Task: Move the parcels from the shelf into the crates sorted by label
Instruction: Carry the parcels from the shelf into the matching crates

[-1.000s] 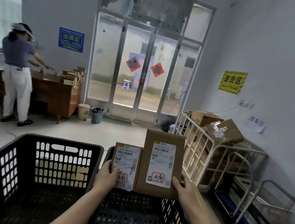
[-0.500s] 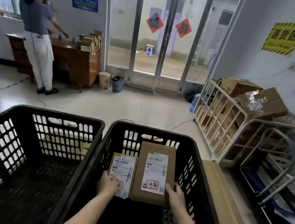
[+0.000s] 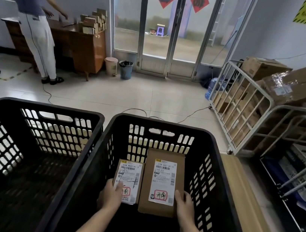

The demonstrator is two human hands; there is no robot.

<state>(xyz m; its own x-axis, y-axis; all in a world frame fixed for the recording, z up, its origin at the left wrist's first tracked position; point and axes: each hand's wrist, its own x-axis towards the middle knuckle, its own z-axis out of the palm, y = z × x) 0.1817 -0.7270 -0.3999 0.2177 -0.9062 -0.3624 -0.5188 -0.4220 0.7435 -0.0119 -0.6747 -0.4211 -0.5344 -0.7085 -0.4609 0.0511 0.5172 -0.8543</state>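
Note:
Two black slatted crates stand side by side in front of me: the left crate (image 3: 93, 116) and the right crate (image 3: 210, 137). Inside the right crate my left hand (image 3: 110, 195) grips a small brown parcel (image 3: 128, 181) by its near left corner, thumb on its white label. My right hand (image 3: 184, 206) holds a taller brown parcel (image 3: 162, 184) by its near right edge. Both labels carry a red-framed handwritten mark. The two parcels lie side by side, low in the crate; I cannot tell whether they touch its floor.
The left crate looks to hold nothing. A metal cage trolley (image 3: 247, 109) stacked with cardboard boxes stands at the right, with a second metal cart frame nearer. A person (image 3: 35, 20) works at a wooden desk (image 3: 82, 51) far left. Two bins (image 3: 119, 68) sit by glass doors.
Both hands have lowered the two parcels from above the rim down into the right crate. My view has tilted downward.

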